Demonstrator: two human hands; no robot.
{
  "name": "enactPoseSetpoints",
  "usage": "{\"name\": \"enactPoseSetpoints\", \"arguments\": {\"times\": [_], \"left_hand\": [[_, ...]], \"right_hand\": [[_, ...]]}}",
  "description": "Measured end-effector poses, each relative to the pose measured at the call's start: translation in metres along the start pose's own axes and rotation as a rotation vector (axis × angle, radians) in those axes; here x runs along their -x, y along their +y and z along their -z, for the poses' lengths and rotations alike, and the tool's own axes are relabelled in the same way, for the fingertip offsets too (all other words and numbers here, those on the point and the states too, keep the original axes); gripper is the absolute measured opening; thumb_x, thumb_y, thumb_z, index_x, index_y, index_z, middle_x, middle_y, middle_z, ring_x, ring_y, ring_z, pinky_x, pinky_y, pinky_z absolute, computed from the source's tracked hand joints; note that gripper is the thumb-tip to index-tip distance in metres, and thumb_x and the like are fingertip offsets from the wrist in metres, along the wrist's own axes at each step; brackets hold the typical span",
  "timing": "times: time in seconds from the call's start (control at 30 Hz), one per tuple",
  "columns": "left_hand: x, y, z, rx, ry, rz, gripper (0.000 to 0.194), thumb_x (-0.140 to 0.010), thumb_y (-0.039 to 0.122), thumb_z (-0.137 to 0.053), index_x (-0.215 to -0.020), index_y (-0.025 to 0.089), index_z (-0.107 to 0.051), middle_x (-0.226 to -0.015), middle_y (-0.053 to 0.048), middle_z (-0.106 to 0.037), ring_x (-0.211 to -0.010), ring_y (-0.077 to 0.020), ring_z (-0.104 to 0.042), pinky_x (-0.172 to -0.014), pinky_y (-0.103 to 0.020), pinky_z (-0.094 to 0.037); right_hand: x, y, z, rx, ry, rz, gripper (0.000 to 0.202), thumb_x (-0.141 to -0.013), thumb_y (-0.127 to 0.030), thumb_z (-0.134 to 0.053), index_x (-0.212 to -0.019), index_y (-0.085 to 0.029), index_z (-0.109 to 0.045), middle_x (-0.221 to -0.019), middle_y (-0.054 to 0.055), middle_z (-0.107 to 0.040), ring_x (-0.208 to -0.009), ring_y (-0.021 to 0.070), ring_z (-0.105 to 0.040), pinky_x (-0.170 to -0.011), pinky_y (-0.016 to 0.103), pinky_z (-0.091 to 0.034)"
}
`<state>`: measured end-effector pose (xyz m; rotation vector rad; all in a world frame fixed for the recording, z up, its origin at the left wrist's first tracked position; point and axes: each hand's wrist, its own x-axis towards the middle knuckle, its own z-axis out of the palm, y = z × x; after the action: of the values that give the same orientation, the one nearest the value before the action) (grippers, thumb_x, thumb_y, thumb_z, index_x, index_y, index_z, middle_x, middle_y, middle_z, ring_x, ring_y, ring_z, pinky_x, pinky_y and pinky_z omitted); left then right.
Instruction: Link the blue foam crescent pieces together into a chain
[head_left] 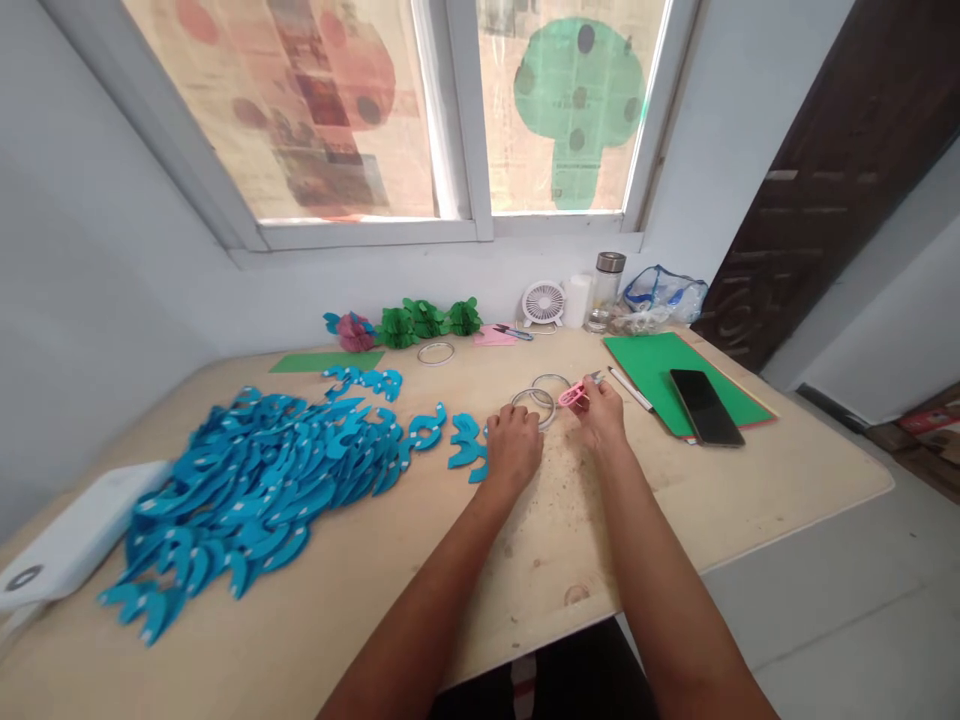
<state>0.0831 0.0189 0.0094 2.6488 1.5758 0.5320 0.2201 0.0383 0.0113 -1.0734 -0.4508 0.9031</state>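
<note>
My right hand (602, 412) is closed around a small pair of scissors with pink handles (572, 394), held just above the table. A bit of metal blade shows past the fingers. To its left, my left hand (516, 445) is low over the table with its fingers bent and its tips hidden. Blue curved cut pieces (465, 440) with white squares lie against its left side, partly under it. Just beyond my left hand, two overlapping metallic rings (551, 380) lie flat. A large heap of the same blue pieces (270, 480) spreads on the left.
A white device (79, 535) lies at the left. Along the back are green paper ornaments (427, 320), a third ring (436, 353), a small fan (543, 303) and a glass bottle (604, 290). On the right, a phone (705, 407) rests on green sheets (645, 360) beside a white pen (630, 388).
</note>
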Motion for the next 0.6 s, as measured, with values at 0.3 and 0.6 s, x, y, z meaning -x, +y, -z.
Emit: {"name": "enactPoseSetpoints", "arguments": {"times": [0.3,0.6], "left_hand": [[0.001,-0.013,-0.012,0.396,0.160,0.092,0.014,-0.083,0.020,-0.044,-0.088,0.018,-0.057,-0.095,-0.009,-0.063,-0.097,-0.0231,-0.053,-0.083,-0.036,-0.038],[-0.002,-0.027,-0.017,1.147,0.340,0.179,0.014,-0.081,0.030,-0.050,-0.083,0.018,-0.055,-0.074,-0.001,-0.061,-0.073,-0.0146,-0.058,-0.068,-0.025,-0.043]], "right_hand": [[0.006,0.000,-0.006,-0.084,0.045,0.019,0.021,-0.069,-0.036,-0.060,-0.074,-0.020,-0.048,-0.054,-0.006,-0.055,-0.044,0.0083,-0.052,-0.041,0.019,-0.041],[0.021,-0.016,-0.016,0.191,-0.250,-0.060,0.046,-0.070,-0.058,-0.054,-0.082,-0.014,-0.060,-0.047,-0.007,-0.043,-0.032,0.0023,-0.024,-0.034,0.020,-0.014]]}}
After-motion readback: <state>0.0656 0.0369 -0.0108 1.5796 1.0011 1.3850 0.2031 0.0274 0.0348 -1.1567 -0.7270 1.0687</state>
